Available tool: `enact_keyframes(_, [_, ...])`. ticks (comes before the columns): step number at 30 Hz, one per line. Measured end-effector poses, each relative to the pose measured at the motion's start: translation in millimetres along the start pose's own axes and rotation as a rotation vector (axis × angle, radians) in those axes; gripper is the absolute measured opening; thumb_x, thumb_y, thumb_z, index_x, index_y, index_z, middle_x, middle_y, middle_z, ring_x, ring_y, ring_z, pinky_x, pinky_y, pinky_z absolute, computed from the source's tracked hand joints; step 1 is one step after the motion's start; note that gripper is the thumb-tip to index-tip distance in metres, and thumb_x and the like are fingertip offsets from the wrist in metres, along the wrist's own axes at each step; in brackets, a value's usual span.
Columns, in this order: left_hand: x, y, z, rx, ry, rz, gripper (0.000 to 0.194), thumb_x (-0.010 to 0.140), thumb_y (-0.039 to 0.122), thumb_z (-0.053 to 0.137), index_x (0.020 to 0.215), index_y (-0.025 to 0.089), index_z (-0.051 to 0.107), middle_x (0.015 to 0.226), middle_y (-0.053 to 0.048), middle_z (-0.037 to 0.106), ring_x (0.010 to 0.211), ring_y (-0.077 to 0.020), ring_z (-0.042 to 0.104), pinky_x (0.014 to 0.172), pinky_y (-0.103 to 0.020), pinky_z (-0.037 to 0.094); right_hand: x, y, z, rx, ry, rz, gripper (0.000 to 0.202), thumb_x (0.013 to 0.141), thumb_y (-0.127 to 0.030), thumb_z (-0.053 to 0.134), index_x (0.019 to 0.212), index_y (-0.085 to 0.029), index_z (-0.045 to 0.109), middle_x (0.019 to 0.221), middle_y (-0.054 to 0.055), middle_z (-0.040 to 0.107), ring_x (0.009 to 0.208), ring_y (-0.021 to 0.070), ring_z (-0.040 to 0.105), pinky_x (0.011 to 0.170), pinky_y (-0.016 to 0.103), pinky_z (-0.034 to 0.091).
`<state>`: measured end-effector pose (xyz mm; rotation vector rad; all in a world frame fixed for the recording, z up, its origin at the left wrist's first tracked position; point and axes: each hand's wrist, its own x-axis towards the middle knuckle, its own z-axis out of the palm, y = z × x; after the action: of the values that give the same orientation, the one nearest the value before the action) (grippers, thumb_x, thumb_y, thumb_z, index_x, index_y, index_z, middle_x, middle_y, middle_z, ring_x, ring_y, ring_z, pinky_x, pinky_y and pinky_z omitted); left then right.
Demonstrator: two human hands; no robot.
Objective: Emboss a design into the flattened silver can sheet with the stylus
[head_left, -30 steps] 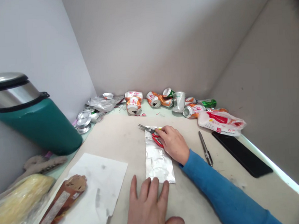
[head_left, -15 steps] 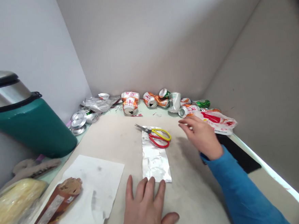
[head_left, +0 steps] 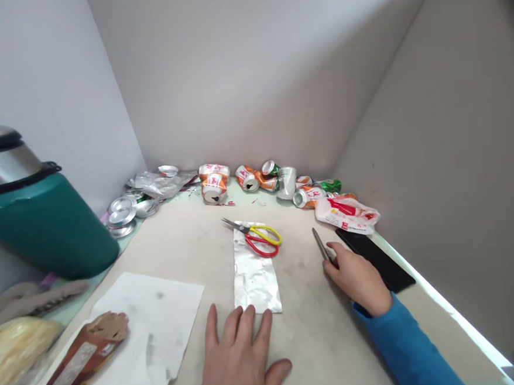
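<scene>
Beside the pen [head_left: 320, 244], seemingly touching, right hand [head_left: 359, 279].

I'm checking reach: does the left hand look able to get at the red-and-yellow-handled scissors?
Probably yes: the scissors lie uncovered, only a flat silver sheet between them and the left hand.

Cut short and covered over
The right hand [head_left: 357, 276] hides the near end of the pen [head_left: 320, 245]; the left edge crops the green flask [head_left: 52, 224], the bottom edge the left hand [head_left: 239, 355] and brown wrapper [head_left: 71, 372].
</scene>
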<state>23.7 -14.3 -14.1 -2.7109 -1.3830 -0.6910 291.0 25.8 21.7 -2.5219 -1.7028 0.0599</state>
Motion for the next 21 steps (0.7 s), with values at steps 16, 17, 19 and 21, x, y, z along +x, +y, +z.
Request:
enact_keyframes(16, [2,-1,-5.8,-0.02,-0.1,0.001,0.051,0.077,0.06,0.056,0.117,0.029,0.061,0.109,-0.01,0.067,0.1,-0.0308,0.06,0.094,-0.063,0.037,-17,-37,-31,1.91,-0.154,-0.098,0.037,0.069,-0.022,0.06,0.105,-0.03,0.063,0.092,0.003,0.06,0.071,0.0152,0.054,0.061,0.03,0.046])
enact_keyframes(17, [1,-1,-5.2,-0.02,-0.096,-0.001,0.051,0.077,0.06,0.057,0.117,0.029,0.062,0.108,-0.01,0.067,0.099,-0.0306,0.06,0.094,-0.062,0.038,-18,-43,-31,1.892,-0.132,-0.13,0.035,0.071,-0.022,0.063,0.105,-0.03,0.062,0.09,0.002,0.059,0.069,0.0145,0.053,0.061,0.029,0.046])
enact_keyframes(19, [1,-2,-4.6,-0.023,-0.086,-0.004,0.053,0.075,0.06,0.058,0.117,0.028,0.061,0.106,-0.011,0.067,0.099,-0.0299,0.061,0.094,-0.06,0.04,-19,-56,-31,1.856,-0.1,-0.18,0.024,0.076,-0.026,0.065,0.099,-0.028,0.062,0.076,-0.001,0.056,0.061,0.0125,0.05,0.057,0.028,0.043])
enact_keyframes(21, [1,-3,-5.3,-0.033,-0.079,0.0,0.053,0.075,0.06,0.058,0.117,0.028,0.061,0.103,-0.01,0.067,0.098,-0.0293,0.061,0.093,-0.058,0.042,-19,-68,-33,1.859,-0.075,-0.194,0.012,0.082,-0.033,0.062,0.091,-0.025,0.062,0.058,-0.004,0.049,0.05,0.0104,0.043,0.05,0.024,0.038])
